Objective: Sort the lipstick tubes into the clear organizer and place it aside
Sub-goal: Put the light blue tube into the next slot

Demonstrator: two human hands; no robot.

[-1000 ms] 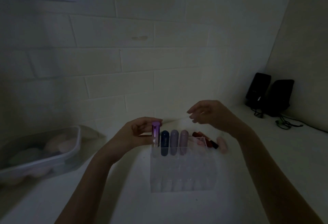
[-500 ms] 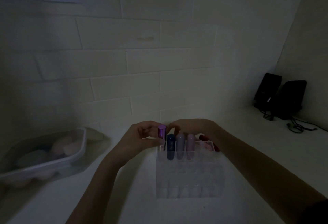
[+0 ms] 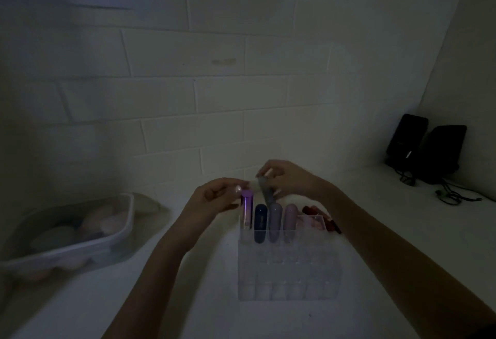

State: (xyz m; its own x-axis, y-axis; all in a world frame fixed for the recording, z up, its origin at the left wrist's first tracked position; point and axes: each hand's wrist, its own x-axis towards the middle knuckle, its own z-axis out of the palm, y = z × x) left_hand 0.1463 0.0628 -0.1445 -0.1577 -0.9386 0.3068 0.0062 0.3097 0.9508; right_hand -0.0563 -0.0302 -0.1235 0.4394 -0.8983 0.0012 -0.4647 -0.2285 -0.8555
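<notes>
The right hand [image 3: 291, 178], empty a second ago, is now gripping a grey tube [image 3: 265, 191] above the clear organizer [image 3: 288, 263] back row. The left hand [image 3: 214, 197] is pinching the purple tube [image 3: 247, 211], seated leftmost. Sorting is progressing.

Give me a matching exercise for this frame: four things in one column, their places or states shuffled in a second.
1. purple tube
2. grey tube
3. red tubes
4. tub

A. in the right hand, above the organizer
B. far left on the counter
C. behind the organizer
D. back-left slot, left hand at its top

1-D, 2-A, 3-C, 4-B
</notes>
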